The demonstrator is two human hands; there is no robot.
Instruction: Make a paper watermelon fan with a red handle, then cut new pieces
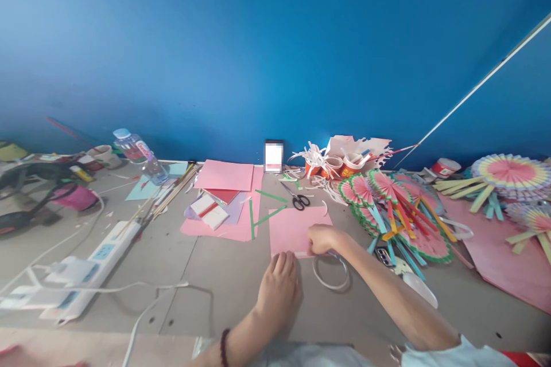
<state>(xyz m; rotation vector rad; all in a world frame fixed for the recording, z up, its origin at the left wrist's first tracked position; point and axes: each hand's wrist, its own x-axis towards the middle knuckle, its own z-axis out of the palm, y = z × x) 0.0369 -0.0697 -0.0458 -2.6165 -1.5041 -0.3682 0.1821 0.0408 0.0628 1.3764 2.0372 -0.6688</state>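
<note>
A sheet of pink paper (293,228) lies on the grey table in front of me. At its near left edge is my left hand (279,282), fingers bent and pressed together on the paper. My right hand (322,239) is closed in a fist at the near right part of the sheet. A thin whitish strip (302,253) runs along the near edge between the hands; whether it is a fold or tape I cannot tell. Beside my right wrist lies a thin white ring, like a roll of tape (330,285). Black-handled scissors (301,202) rest at the sheet's far edge.
Pink sheets (226,175) and green strips (270,195) lie behind to the left. Pleated paper fans (404,212) and a white computer mouse (420,291) are on the right. At the left are a power strip (101,266), cables, sticks (174,189) and a bottle (140,155).
</note>
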